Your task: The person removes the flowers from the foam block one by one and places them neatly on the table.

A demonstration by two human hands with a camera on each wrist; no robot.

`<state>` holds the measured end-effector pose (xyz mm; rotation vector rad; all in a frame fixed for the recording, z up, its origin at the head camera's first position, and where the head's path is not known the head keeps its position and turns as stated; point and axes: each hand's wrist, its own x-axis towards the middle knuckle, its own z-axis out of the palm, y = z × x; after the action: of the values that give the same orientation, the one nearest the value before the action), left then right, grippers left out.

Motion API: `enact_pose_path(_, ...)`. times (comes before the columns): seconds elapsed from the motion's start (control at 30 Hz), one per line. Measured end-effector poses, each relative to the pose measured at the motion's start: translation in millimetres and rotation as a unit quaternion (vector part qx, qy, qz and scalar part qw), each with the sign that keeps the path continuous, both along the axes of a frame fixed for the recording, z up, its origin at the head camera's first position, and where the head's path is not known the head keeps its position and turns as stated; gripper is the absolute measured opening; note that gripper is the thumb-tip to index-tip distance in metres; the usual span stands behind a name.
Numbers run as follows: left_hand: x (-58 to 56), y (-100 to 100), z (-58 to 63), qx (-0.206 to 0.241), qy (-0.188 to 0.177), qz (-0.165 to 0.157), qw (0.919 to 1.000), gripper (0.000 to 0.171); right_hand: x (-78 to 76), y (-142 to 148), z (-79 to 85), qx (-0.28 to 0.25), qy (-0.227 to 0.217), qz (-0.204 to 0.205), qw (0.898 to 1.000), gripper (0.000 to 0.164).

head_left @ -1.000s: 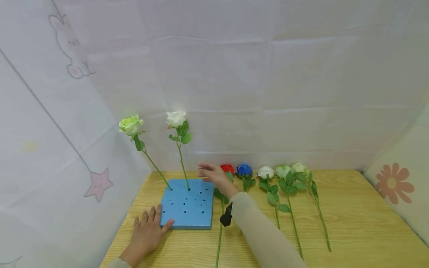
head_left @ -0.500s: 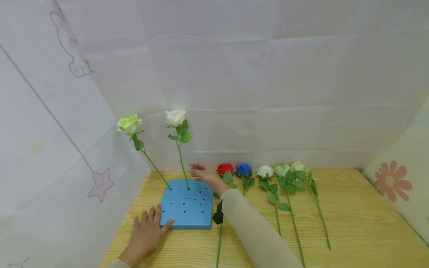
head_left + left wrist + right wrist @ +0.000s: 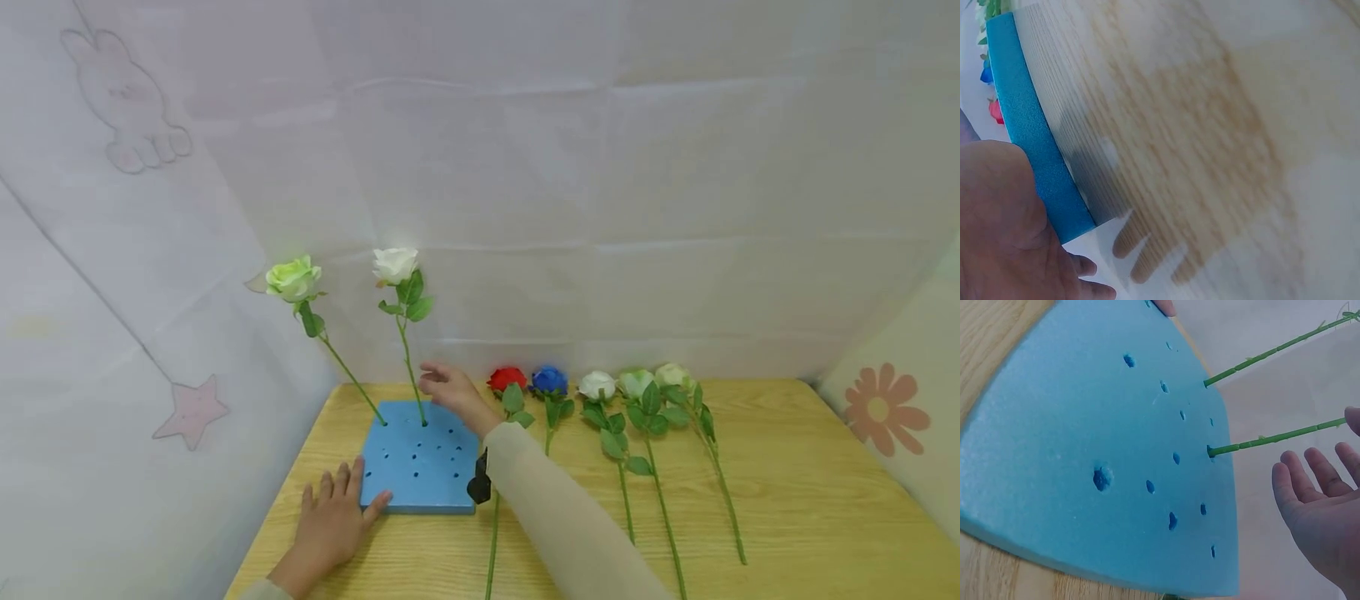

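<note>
A blue foam board (image 3: pixel 438 493) with several holes lies on the wooden table. Two artificial roses stand in its back holes: a leaning green rose (image 3: pixel 293 279) and a more upright white rose (image 3: pixel 395 266). My left hand (image 3: pixel 330 521) lies at the board's front left corner, fingers spread and thumb over the front edge. In the left wrist view the palm (image 3: pixel 1004 219) is against the board's side. My right hand (image 3: pixel 456 396) is just right of the white rose's stem, fingers relaxed. The right wrist view shows its thumb tip (image 3: pixel 1353 419) right at that stem (image 3: pixel 1285 435).
Right of the board lie a red rose (image 3: pixel 507 379), a blue rose (image 3: pixel 549 381), a white rose (image 3: pixel 597 386) and two pale green roses, one of them a cream-green rose (image 3: pixel 672 375), stems toward me. A pale curtain (image 3: pixel 525 167) hangs behind the table (image 3: pixel 810 483).
My right hand has moved left from beside the red rose to the standing white rose's stem, uncovering the red bloom. The left hand stays at the board's corner.
</note>
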<state>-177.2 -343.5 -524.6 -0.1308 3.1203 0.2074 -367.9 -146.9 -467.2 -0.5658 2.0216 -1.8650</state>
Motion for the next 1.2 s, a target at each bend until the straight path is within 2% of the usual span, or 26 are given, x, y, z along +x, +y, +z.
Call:
enact_pose_path(0.27,-0.7,0,2.6,0.006,-0.011,0.001,0.9999,0.101,3.8,-10,3.3,0.037,0.033,-0.012,0.999,0.047)
enact_pose_path(0.4,-1.0,0,2.2,0.006,-0.009,-0.001,0.9999,0.101,5.9,-14,1.5,0.057,0.036,-0.012,0.998,0.048)
enact_pose_path(0.7,-0.2,2,3.6,0.005,-0.003,-0.002,1.0000,0.098,9.8,-16,-5.6,0.066,0.050,-0.038,0.996,0.028)
enact_pose_path(0.93,1.4,1,1.0,0.012,-0.008,0.004,0.9999,0.098,11.4,-18,-12.9,0.023,0.019,-0.045,0.999,0.020)
enact_pose_path(1.2,0.5,-2,-1.6,0.008,-0.005,0.006,0.9999,0.100,11.6,-17,3.8,-0.032,0.019,-0.022,0.999,0.027)
